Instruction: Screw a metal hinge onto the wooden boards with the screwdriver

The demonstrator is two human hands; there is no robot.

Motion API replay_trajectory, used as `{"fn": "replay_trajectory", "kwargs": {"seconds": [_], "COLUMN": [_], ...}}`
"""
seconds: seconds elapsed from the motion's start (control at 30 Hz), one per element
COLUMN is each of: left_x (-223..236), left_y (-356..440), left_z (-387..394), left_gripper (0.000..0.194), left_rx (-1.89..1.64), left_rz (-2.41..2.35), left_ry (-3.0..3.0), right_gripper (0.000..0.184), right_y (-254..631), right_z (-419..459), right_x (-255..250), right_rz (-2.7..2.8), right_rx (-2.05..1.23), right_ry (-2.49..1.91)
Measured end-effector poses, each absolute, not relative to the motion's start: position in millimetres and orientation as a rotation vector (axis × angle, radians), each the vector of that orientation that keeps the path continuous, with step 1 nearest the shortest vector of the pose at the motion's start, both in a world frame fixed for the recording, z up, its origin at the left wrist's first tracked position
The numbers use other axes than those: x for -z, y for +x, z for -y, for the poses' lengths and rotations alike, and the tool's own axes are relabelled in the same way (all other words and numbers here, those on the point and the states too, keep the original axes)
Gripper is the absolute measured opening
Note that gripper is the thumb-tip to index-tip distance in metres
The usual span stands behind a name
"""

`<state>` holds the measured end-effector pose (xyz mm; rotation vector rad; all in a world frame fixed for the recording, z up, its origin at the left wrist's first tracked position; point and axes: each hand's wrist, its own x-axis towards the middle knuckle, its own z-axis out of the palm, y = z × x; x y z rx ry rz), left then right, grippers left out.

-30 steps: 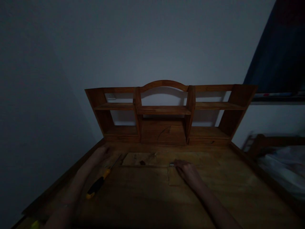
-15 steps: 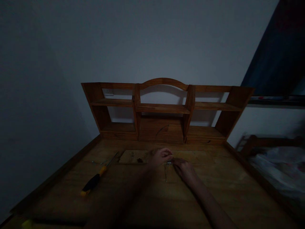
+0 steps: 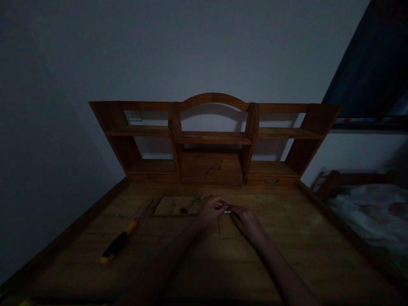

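Note:
My left hand (image 3: 214,210) is closed in a pinch over the middle of the wooden desk. Close against it, my right hand (image 3: 245,218) has its fingers pressed together. A small shiny metal piece (image 3: 227,211) shows between the fingertips of both hands; its exact kind is too small to tell. My right fingers are at its right end. What my left fingertips pinch is hidden. Below the metal piece, a thin dark wire-like strand (image 3: 219,227) lies on the wood. My forearms are bare and the scene is dim.
A screwdriver (image 3: 116,245) with a black and yellow handle lies on the desk (image 3: 204,263) at left, near small thin metal bits (image 3: 118,216). A pale worn strip (image 3: 172,205) crosses the desktop. Behind stands a wooden shelf unit (image 3: 213,137). Whitish plastic (image 3: 369,212) is at right.
The camera view has shifted slightly, so the shelf and desk sit a little higher and further left. Both hands stay together at the metal piece, which shows more clearly.

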<state>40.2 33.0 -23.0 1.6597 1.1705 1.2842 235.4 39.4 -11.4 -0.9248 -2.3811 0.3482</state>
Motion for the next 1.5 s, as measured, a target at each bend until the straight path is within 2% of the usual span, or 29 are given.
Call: {"fn": "replay_trajectory", "kwargs": {"seconds": [0.27,0.53,0.97,1.5], "left_x": [21,24,10,17], "left_y": [41,41,59,49], "left_z": [-31,-29,-24,-28], "left_gripper": [0.018,0.016,0.008,0.012], "left_rx": [-1.315,-1.322,-1.345,-1.257], "left_rz": [-1.185,-1.177,-1.332,-1.363], "left_ry": [1.702,1.720,1.891,2.054], "right_gripper": [0.017,0.025,0.019,0.018], "right_y": [246,244,243,244], "right_z": [-46,-42,-43,-43], "right_x": [14,12,14,10], "right_rz": [2.270,2.286,2.233,2.248], "right_rx": [-0.392,-0.378,-0.406,-0.452], "right_ry": [-0.940,-0.932,-0.975,-0.975]}}
